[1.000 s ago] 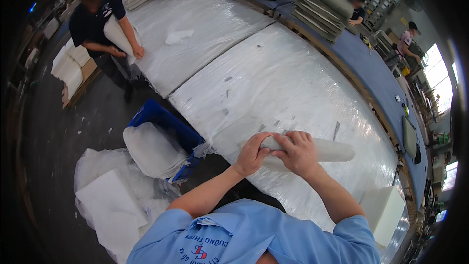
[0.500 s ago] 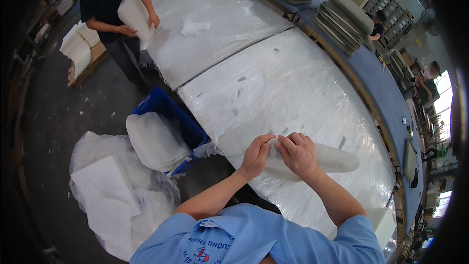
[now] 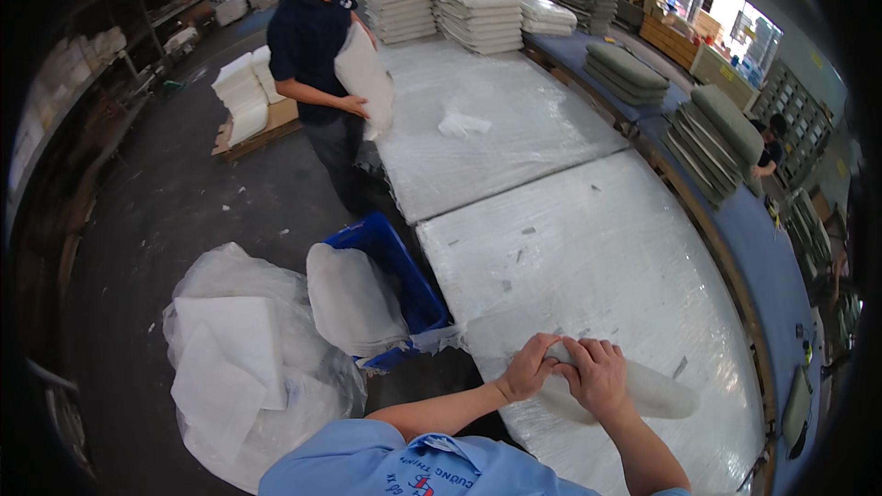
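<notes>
A pale grey-white cushion (image 3: pixel 663 393) lies at a slant on the plastic-wrapped work table (image 3: pixel 588 248), close in front of me. My left hand (image 3: pixel 527 369) is closed on its near-left end, fingers curled round the edge. Beside it, almost touching, my right hand (image 3: pixel 595 377) grips the same end, thumb and fingers pinching the cover. What the fingertips pinch is partly hidden by the hands. The cushion's far end stretches away to the right, touched by neither hand.
Left of the table stands a blue bin (image 3: pixel 404 266) holding whitish covers (image 3: pixel 354 303). White foam pieces (image 3: pixel 230 340) lie on clear plastic on the floor. Across the table a co-worker (image 3: pixel 317 64) holds another cushion (image 3: pixel 365 83). Greenish cushions (image 3: pixel 707 147) are stacked on the blue-topped bench (image 3: pixel 735 220).
The view has tilted up and swung left, so the scene sits lower and further right. Both hands keep their grip on the cushion's end, with the fingers slightly shifted.
</notes>
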Demonstrator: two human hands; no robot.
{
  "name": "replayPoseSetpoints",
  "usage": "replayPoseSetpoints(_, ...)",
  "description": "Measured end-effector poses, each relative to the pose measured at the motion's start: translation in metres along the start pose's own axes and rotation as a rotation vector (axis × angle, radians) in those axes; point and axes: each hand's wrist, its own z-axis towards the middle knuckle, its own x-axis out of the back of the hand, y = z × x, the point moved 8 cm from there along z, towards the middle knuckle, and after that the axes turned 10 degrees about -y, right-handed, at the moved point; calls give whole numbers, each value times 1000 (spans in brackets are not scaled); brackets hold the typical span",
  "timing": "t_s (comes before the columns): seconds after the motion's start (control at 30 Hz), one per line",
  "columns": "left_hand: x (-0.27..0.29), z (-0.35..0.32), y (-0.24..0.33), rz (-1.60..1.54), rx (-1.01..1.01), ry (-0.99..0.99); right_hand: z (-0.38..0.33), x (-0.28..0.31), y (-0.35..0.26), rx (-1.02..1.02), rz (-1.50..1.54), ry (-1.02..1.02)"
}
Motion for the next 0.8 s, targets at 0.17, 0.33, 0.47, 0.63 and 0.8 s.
replayPoseSetpoints(0.17, 7, 2, 11, -29, -11, 23, -2, -3, -1, 17, -6, 67)
replayPoseSetpoints(0.33, 10, 3, 15, -70, 72, 34, -3, -4, -2, 12, -23, 93)
replayPoseSetpoints(0.47, 16, 7, 24, 6, 150, 45, -5, -3, -2, 14, 7, 109)
replayPoseSetpoints(0.63, 1, 6, 54, 96, -15, 107, -31, 2, 10, 16, 84, 153)
replayPoseSetpoints(0.8, -3, -8, 40, 17, 50, 117, -81, 19, 25, -3, -28, -60)
